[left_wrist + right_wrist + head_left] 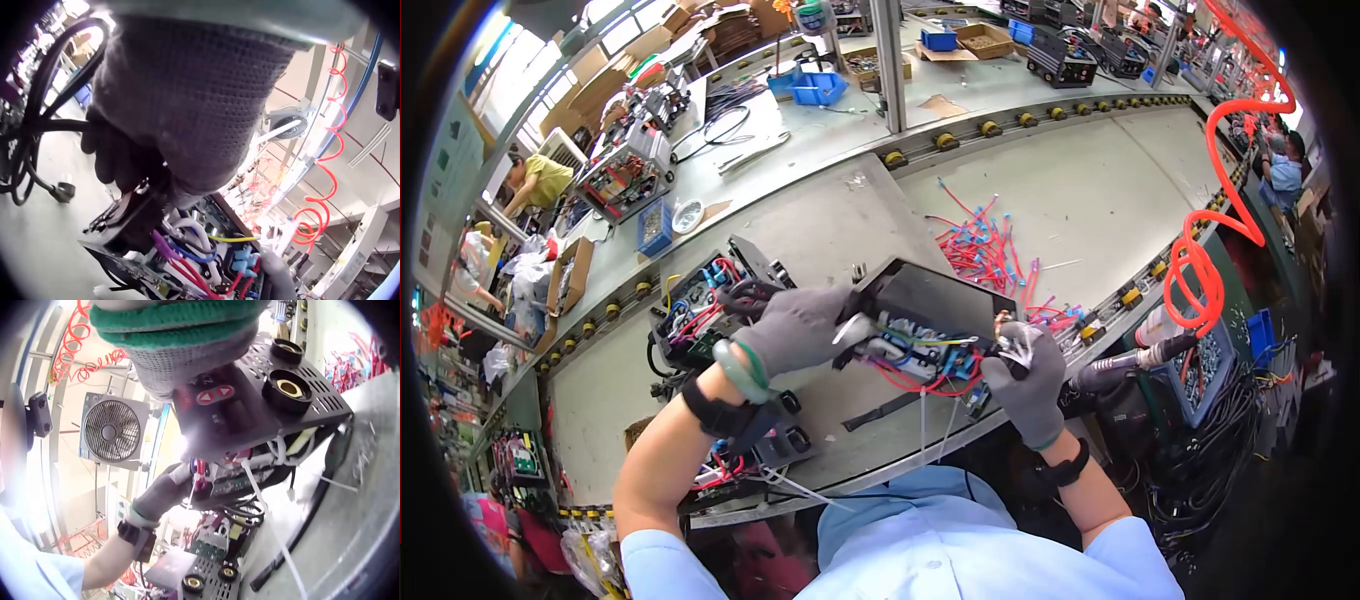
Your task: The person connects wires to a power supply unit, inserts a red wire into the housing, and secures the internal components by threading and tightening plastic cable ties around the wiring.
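Observation:
Both hands, in grey knit gloves, hold a black-cased electrical unit (pixel 945 298) over the bench, its open side toward the person. The left hand (pixel 798 332) grips one end; in the left wrist view, purple, blue, red and yellow wires (pixel 203 250) crowd beneath that glove (pixel 187 106). At the other end, the right hand (pixel 1032 388) curls round the case beside some white connectors. In the right wrist view, a front panel (pixel 240 419) with red arrow buttons and round sockets sits under the glove (pixel 200 365). Long white cable ties (pixel 269 512) hang from the unit.
A similar open unit (pixel 692 325) stands left of the left hand, another (pixel 772 435) nearer the person. Red wires (pixel 990 250) lie piled beyond the held unit. A black strap (pixel 885 410) lies on the bench. At right are a power screwdriver (pixel 1125 368) and coiled red hose (pixel 1197 268).

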The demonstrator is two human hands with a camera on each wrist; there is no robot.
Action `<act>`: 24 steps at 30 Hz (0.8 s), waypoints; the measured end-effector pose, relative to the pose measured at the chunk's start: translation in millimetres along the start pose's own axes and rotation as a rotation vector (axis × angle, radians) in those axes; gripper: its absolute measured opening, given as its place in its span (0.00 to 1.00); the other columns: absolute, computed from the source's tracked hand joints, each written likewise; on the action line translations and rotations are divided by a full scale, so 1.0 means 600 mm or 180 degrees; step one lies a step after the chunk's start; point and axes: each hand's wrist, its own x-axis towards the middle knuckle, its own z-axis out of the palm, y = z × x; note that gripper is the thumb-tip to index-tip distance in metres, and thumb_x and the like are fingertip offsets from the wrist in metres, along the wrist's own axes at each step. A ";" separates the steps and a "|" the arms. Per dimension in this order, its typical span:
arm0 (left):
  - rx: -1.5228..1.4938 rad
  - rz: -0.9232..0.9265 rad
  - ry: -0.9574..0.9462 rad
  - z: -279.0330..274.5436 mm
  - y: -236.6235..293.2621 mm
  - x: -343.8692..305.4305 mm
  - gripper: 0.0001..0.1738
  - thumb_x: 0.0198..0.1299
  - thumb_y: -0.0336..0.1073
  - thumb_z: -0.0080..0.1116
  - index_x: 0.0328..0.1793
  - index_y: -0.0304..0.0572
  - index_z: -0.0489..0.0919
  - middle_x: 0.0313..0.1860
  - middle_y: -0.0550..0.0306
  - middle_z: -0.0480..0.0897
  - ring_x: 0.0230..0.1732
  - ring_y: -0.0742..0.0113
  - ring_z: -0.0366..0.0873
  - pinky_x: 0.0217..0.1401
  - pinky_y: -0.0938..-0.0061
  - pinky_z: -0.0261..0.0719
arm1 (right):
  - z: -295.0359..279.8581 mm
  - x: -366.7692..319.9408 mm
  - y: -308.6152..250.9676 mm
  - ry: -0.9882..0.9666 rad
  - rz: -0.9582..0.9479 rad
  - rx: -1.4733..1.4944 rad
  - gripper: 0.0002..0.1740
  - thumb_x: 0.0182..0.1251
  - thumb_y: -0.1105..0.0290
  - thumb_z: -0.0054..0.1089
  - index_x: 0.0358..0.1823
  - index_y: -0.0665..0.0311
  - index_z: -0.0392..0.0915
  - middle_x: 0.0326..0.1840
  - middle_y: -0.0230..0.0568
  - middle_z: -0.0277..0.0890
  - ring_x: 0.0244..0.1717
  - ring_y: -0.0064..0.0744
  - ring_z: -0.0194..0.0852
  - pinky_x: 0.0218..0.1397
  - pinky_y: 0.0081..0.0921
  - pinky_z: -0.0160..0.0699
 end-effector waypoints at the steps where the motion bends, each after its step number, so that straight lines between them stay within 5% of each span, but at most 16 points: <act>1: -0.0129 -0.0038 -0.0320 -0.008 0.011 -0.016 0.17 0.68 0.49 0.57 0.52 0.47 0.81 0.36 0.47 0.85 0.39 0.49 0.85 0.42 0.60 0.80 | 0.005 0.012 0.000 -0.0109 -0.0112 0.0065 0.20 0.45 0.72 0.74 0.43 0.66 0.82 0.35 0.43 0.80 0.35 0.42 0.82 0.43 0.34 0.82; 2: 0.0222 0.0063 -0.0457 0.001 0.007 -0.040 0.19 0.68 0.52 0.57 0.52 0.47 0.81 0.38 0.49 0.86 0.40 0.48 0.85 0.42 0.61 0.81 | 0.010 0.025 0.002 -0.0223 -0.0229 0.0139 0.21 0.44 0.71 0.74 0.44 0.65 0.83 0.35 0.44 0.80 0.36 0.44 0.82 0.43 0.35 0.82; 4: -0.0558 -0.0404 -0.1212 0.017 0.019 -0.086 0.24 0.66 0.59 0.58 0.58 0.53 0.81 0.41 0.43 0.85 0.43 0.47 0.85 0.49 0.58 0.82 | 0.015 0.036 0.036 -0.0605 -0.0579 0.0051 0.22 0.44 0.71 0.74 0.45 0.64 0.83 0.35 0.44 0.79 0.36 0.45 0.82 0.42 0.36 0.82; 5: -0.0461 -0.0710 -0.1695 0.023 0.028 -0.104 0.22 0.67 0.58 0.57 0.58 0.55 0.82 0.40 0.40 0.85 0.43 0.44 0.85 0.50 0.56 0.81 | 0.023 0.034 0.055 -0.1011 -0.0929 -0.0042 0.22 0.44 0.71 0.74 0.45 0.63 0.83 0.34 0.44 0.79 0.36 0.46 0.82 0.41 0.36 0.83; 6: 0.0032 -0.0371 -0.1513 0.066 0.013 -0.128 0.20 0.66 0.54 0.56 0.56 0.52 0.83 0.40 0.41 0.85 0.43 0.42 0.85 0.48 0.57 0.81 | 0.040 0.023 0.072 -0.1200 -0.0876 0.0159 0.22 0.44 0.72 0.72 0.46 0.62 0.83 0.35 0.44 0.78 0.35 0.47 0.81 0.37 0.37 0.82; 11: 0.0738 -0.0901 -0.2294 0.059 0.020 -0.122 0.19 0.64 0.48 0.56 0.53 0.46 0.84 0.39 0.42 0.86 0.43 0.41 0.84 0.46 0.55 0.80 | 0.074 0.020 0.069 -0.1330 -0.0955 0.0173 0.20 0.47 0.74 0.70 0.45 0.63 0.83 0.35 0.45 0.77 0.33 0.49 0.81 0.35 0.39 0.81; 16: -0.0375 -0.0689 -0.1715 0.050 0.020 -0.113 0.25 0.68 0.57 0.55 0.52 0.42 0.83 0.40 0.42 0.86 0.45 0.44 0.85 0.50 0.56 0.79 | 0.040 0.046 0.069 -0.1282 -0.0878 0.0317 0.15 0.50 0.75 0.67 0.42 0.65 0.82 0.35 0.49 0.81 0.34 0.50 0.83 0.36 0.37 0.82; 18: -0.1630 -0.0144 -0.0814 0.055 0.002 -0.126 0.27 0.68 0.57 0.57 0.52 0.38 0.82 0.39 0.43 0.86 0.44 0.51 0.85 0.51 0.59 0.79 | 0.018 0.071 0.059 -0.1143 -0.0545 0.0524 0.12 0.52 0.75 0.66 0.40 0.67 0.82 0.31 0.44 0.82 0.30 0.37 0.83 0.34 0.32 0.79; 20: -0.2583 -0.0307 -0.0297 0.068 -0.016 -0.116 0.27 0.69 0.56 0.57 0.50 0.35 0.82 0.34 0.54 0.83 0.35 0.65 0.79 0.43 0.66 0.77 | -0.007 0.109 0.042 -0.1530 0.0625 0.0754 0.09 0.54 0.74 0.65 0.38 0.67 0.81 0.27 0.34 0.78 0.28 0.21 0.76 0.32 0.26 0.75; 22: -0.3499 -0.1053 -0.0692 0.033 0.001 -0.100 0.24 0.72 0.53 0.57 0.51 0.36 0.83 0.36 0.69 0.79 0.35 0.81 0.70 0.36 0.80 0.69 | -0.007 0.149 0.015 -0.1667 0.1303 0.0829 0.08 0.56 0.73 0.64 0.37 0.67 0.80 0.25 0.28 0.74 0.29 0.15 0.70 0.32 0.21 0.71; 24: -0.3085 -0.1278 -0.0778 0.016 0.023 -0.090 0.27 0.74 0.57 0.52 0.46 0.38 0.84 0.29 0.73 0.72 0.30 0.82 0.62 0.31 0.81 0.62 | 0.013 0.178 0.039 -0.1730 0.1073 0.0784 0.08 0.57 0.72 0.63 0.36 0.67 0.81 0.26 0.27 0.75 0.28 0.15 0.70 0.31 0.19 0.70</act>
